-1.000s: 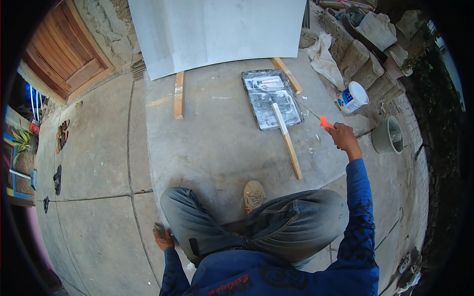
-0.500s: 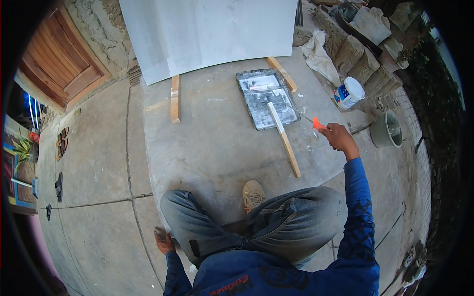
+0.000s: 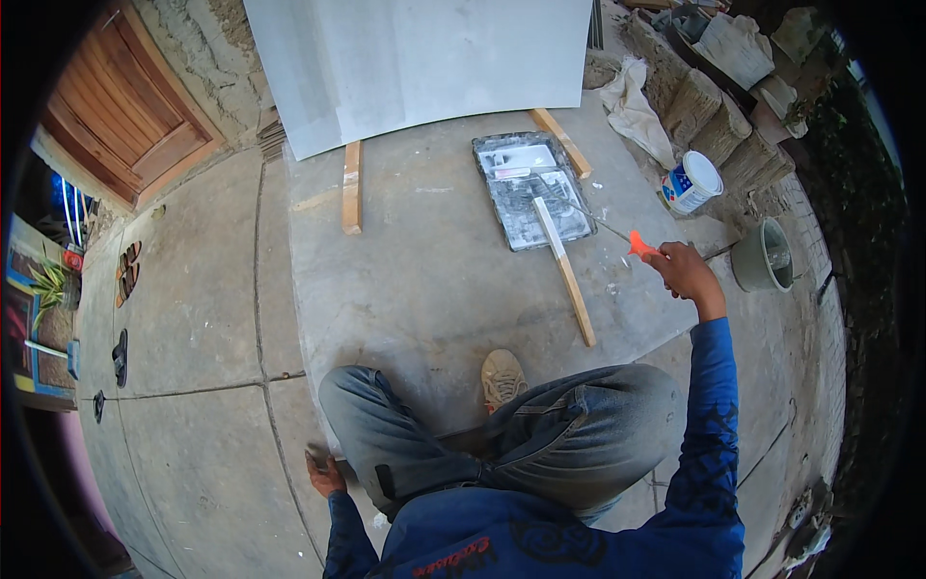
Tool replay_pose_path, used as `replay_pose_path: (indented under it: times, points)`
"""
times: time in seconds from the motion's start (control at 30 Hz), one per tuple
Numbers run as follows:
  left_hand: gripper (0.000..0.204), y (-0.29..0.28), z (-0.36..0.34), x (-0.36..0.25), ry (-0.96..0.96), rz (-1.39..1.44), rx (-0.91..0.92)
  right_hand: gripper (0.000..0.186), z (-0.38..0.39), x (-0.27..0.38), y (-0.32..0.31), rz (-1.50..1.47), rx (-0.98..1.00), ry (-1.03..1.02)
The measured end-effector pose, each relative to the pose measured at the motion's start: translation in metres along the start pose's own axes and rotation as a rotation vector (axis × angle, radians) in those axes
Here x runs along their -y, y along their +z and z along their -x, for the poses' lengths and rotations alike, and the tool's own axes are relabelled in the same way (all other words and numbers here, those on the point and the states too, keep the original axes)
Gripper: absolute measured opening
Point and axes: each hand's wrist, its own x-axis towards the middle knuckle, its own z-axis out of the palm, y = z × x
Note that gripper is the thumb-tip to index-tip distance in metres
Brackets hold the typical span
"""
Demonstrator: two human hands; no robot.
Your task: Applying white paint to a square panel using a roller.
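My right hand (image 3: 683, 272) grips the orange handle (image 3: 644, 245) of a paint roller. Its roller head (image 3: 511, 173) lies in a dark, paint-smeared tray (image 3: 486, 222) on the pale ground sheet. A partly white-painted wooden stick (image 3: 576, 301) rests with one end on the tray. My left hand (image 3: 324, 475) is low beside my left knee, its fingers curled at a low edge; what they hold, if anything, I cannot make out. Just right of the tray stands a white paint bucket (image 3: 690, 185).
A large grey board (image 3: 415, 63) extends beyond two wooden battens (image 3: 352, 193). A grey bucket (image 3: 757, 261), a white sack (image 3: 632, 106) and rough stone blocks (image 3: 704, 121) line the right. Sandals (image 3: 128, 270) lie on paving at the left, near a wooden door (image 3: 121, 106) and a potted plant (image 3: 53, 289).
The roller head has shifted slightly toward me within the tray, with my right hand still on its handle. My left hand stays beside my knee; the view sways slightly.
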Motion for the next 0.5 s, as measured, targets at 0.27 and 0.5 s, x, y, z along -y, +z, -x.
replay_pose_path:
  times: [0.27, 0.5]
  points:
    - [0.067, 0.011, -0.007, -0.016, 0.049, -0.005, 0.01, 0.045, -0.034, -0.006, 0.042, -0.025, 0.007, 0.003]
    - [0.067, -0.01, -0.003, 0.022, 0.0, 0.059, -0.081, 0.041, 0.002, -0.016, -0.01, -0.053, 0.014, 0.012]
